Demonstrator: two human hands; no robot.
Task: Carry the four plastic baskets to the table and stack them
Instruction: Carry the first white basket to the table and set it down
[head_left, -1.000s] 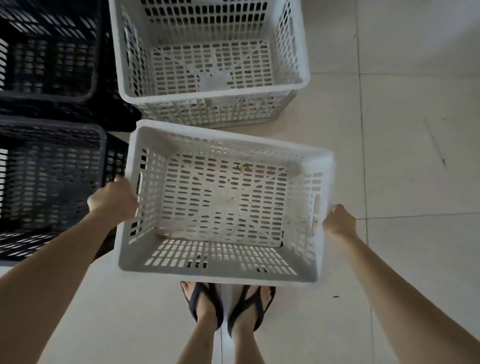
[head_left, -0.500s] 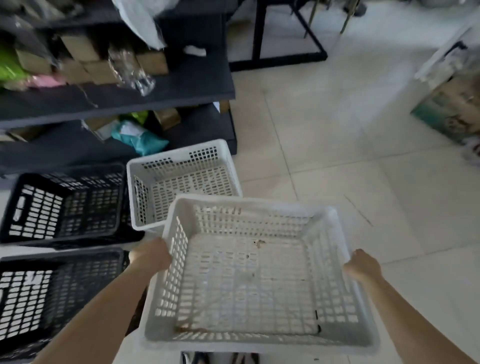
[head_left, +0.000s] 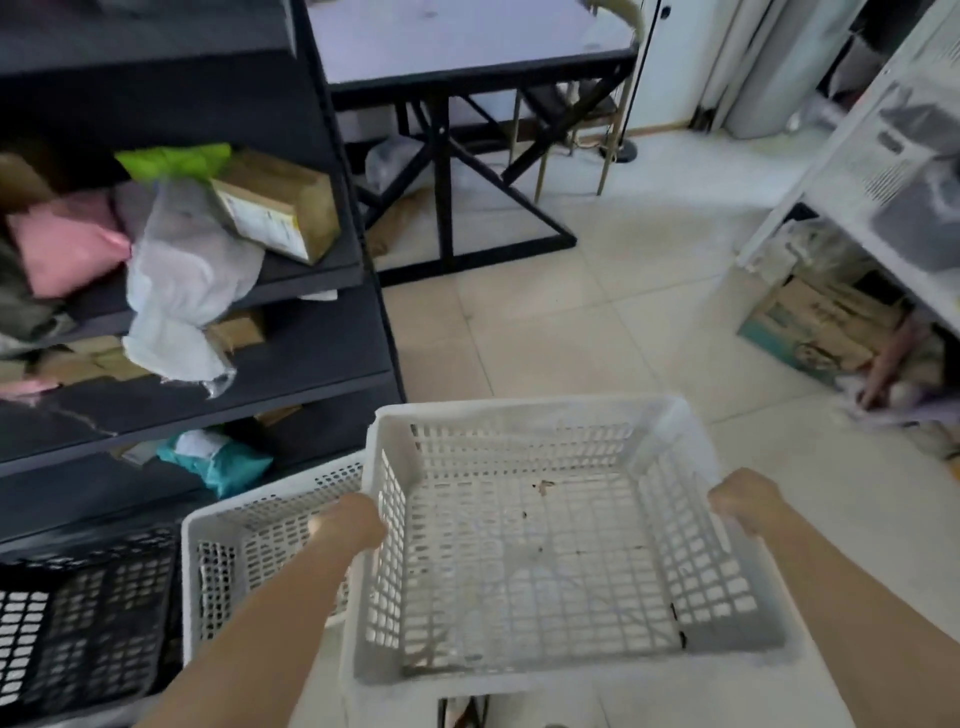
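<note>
The left hand (head_left: 349, 526) is closed on the left rim of a white basket (head_left: 545, 660), and the right hand (head_left: 744, 503) is closed on the right rim; the fingers of both curl out of sight over the edge. Both forearms reach forward from the bottom corners of the view, holding the basket level and off the floor at about 6 o'clock. Its near edge is blurred, and a dark strip shows just under it. The basket holds only a few small brown specks on its slotted bottom.

At 8 o'clock from the carried basket, a second white basket (head_left: 244, 525) sits on the floor, partly hidden behind the left forearm; what shows of its inside looks bare. Further toward 9 o'clock, a black basket (head_left: 88, 613) is cut off by the left edge of the view, and its contents are hard to make out.

At 10 o'clock stands a dark shelf unit (head_left: 332, 358) carrying a cardboard box (head_left: 275, 208), a pink bag (head_left: 67, 244), a grey wrap (head_left: 182, 270) and a teal packet (head_left: 223, 462), all blurred. At 12 o'clock, well apart across the tiled floor (head_left: 571, 338), is the counter (head_left: 467, 36), with its top cut off by the frame. At 2 o'clock a white rack (head_left: 893, 171) is blurred, with a printed box (head_left: 810, 322) beneath.
</note>
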